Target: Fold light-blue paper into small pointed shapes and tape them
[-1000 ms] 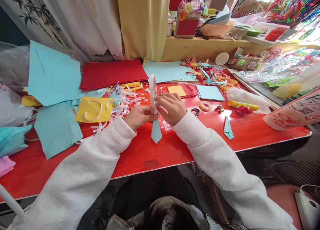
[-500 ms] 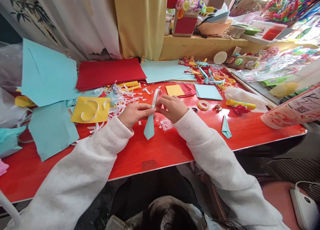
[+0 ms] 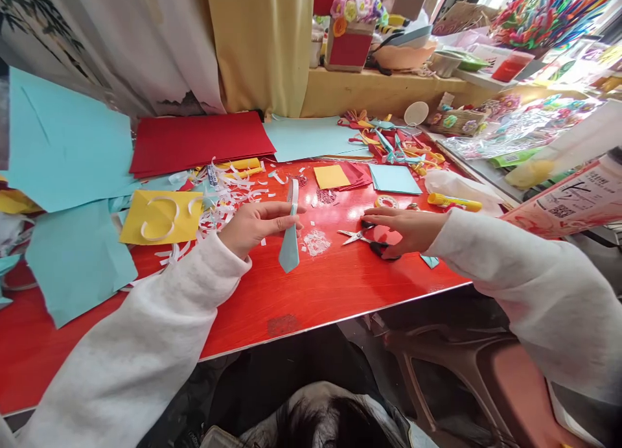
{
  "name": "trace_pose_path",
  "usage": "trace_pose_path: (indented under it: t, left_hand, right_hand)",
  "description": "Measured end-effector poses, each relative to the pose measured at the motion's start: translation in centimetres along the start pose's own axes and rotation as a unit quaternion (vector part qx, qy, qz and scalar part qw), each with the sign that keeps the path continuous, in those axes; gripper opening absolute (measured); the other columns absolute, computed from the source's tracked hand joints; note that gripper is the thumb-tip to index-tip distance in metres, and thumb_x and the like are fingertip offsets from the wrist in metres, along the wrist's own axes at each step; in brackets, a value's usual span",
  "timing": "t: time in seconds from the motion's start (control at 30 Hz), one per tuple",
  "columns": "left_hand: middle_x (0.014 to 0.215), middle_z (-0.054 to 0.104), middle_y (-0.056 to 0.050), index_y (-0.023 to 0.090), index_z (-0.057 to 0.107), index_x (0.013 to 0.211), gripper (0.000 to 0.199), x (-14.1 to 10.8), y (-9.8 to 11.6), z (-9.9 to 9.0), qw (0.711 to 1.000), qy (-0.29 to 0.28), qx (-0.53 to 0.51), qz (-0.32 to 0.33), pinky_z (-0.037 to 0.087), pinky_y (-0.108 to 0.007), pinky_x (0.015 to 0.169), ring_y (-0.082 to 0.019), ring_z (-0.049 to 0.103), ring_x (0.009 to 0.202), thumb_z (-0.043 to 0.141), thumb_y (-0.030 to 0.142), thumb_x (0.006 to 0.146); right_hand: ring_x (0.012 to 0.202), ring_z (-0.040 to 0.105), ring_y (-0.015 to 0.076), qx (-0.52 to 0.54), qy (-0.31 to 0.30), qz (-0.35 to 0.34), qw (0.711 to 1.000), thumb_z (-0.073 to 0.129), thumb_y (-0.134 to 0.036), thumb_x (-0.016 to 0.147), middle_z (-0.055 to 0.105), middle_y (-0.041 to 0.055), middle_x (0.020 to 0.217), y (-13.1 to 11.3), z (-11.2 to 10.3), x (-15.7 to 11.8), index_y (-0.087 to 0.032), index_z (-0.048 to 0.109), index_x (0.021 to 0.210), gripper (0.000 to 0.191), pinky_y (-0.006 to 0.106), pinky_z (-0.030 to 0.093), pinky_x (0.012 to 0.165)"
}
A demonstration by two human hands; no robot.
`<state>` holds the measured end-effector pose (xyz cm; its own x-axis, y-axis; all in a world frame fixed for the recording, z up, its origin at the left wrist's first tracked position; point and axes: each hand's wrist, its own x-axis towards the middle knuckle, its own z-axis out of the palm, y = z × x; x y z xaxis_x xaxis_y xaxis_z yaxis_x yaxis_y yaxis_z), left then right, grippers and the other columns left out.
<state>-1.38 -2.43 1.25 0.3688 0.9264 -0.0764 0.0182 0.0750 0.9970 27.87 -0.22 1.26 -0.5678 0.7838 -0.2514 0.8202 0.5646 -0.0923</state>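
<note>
My left hand (image 3: pixel 255 229) pinches a narrow, folded light-blue paper piece (image 3: pixel 289 252) shaped like a necktie, its pointed end down. A white paper strip (image 3: pixel 293 192) rises in a curve above the fingers. Out to the right, my right hand (image 3: pixel 413 229) is over a pair of scissors (image 3: pixel 360 236) with black handles. Its thumb and fingers are spread at the two handles, and the slightly parted blades point left. Part of another folded blue paper piece (image 3: pixel 430 261) shows below my right wrist.
White paper shreds (image 3: pixel 236 205) and a yellow sheet (image 3: pixel 160 218) lie to the left. Red sheets (image 3: pixel 201 143), blue squares (image 3: pixel 396 179) and a yellow square (image 3: pixel 332 176) lie farther back. A yellow glue stick (image 3: pixel 454 202) and a tall pink-patterned cup (image 3: pixel 568 192) stand or lie at right.
My right hand has let go of the blue paper piece and moved right to the scissors, which now show more fully. My left hand keeps hold of the piece. The view has shifted slightly right.
</note>
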Motion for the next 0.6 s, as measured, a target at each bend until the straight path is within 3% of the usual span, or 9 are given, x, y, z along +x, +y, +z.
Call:
trace_pose_path:
  t: [0.13,0.33,0.43,0.53,0.6]
  left_hand:
    - [0.081,0.066,-0.006,0.016,0.062,0.096,0.038,0.0,0.0,0.0,1.0,-0.017,0.007,-0.001,0.048,-0.032,0.072,-0.016,0.061,0.075,0.066,0.031,0.06]
    - [0.077,0.067,-0.005,0.015,0.061,0.095,0.035,-0.1,0.0,0.1,0.999,-0.032,0.009,0.002,0.049,-0.031,0.07,-0.016,0.061,0.074,0.065,0.027,0.062]
    - [0.075,0.066,-0.005,0.015,0.06,0.095,0.035,-0.1,-0.1,0.2,0.999,-0.038,0.011,0.004,0.049,-0.031,0.07,-0.016,0.061,0.073,0.064,0.026,0.063]
    - [0.075,0.066,-0.006,0.013,0.058,0.098,0.038,-0.1,0.0,0.4,0.999,-0.032,0.012,-0.005,0.048,-0.033,0.07,-0.017,0.061,0.072,0.064,0.026,0.062]
    - [0.074,0.066,-0.006,0.013,0.057,0.1,0.041,-0.1,0.2,0.5,0.999,-0.031,0.008,-0.01,0.049,-0.033,0.069,-0.017,0.061,0.072,0.064,0.026,0.062]
  right_hand:
    - [0.081,0.056,0.0188,0.015,0.011,0.04,0.999,0.061,-0.029,0.061,0.043,0.0133,0.113,0.2,0.2,0.2,-0.018,0.047,0.118,0.06,0.029,0.044,0.071]
    - [0.076,0.056,0.0195,0.02,-0.053,0.069,0.996,0.054,-0.038,0.067,0.057,0.007,0.084,-0.1,-0.7,0.4,-0.021,0.049,0.116,0.052,0.029,0.041,0.065]
    - [0.069,0.056,0.0169,0.044,-0.041,0.094,0.994,0.057,-0.035,0.064,0.06,0.0038,0.074,-1.0,-0.8,0.1,-0.018,0.051,0.112,0.052,0.028,0.041,0.063]
    - [0.058,0.054,0.0129,0.156,-0.024,0.118,0.98,0.056,-0.032,0.064,0.059,0.002,0.067,-2.2,-0.7,-0.5,-0.019,0.054,0.104,0.042,0.025,0.042,0.054]
    - [0.054,0.053,0.0107,0.318,-0.018,0.118,0.941,0.053,-0.029,0.066,0.058,0.0033,0.073,-3.1,-0.5,-0.9,-0.019,0.053,0.104,0.039,0.023,0.041,0.046]
